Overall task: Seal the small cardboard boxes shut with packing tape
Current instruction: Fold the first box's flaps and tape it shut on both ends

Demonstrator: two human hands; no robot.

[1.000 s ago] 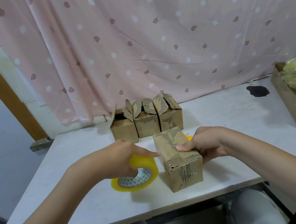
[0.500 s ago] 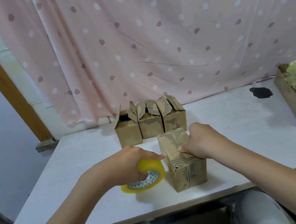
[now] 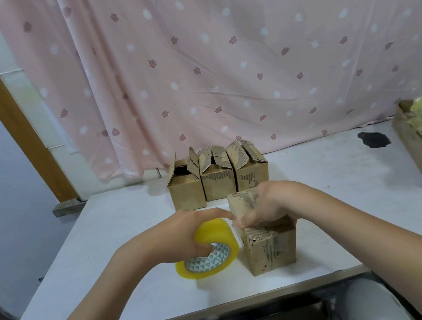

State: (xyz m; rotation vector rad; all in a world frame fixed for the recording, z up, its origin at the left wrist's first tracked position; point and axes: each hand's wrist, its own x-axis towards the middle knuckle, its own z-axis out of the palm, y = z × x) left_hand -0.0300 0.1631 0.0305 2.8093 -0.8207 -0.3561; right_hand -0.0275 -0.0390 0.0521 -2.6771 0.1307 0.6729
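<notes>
Hands on tape roll (image 3: 213, 253) (left) and closed box (image 3: 269, 244) (right)

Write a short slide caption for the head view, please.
Left hand grips the yellow tape roll beside a closed box that the right hand holds.

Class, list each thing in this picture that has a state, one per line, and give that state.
Front box: flaps closed, taped.
Three back boxes: flaps open.
Tape roll: gripped by left hand.
Right hand: pressing front box top.
Side carton: open, filled with yellow plastic.
</notes>
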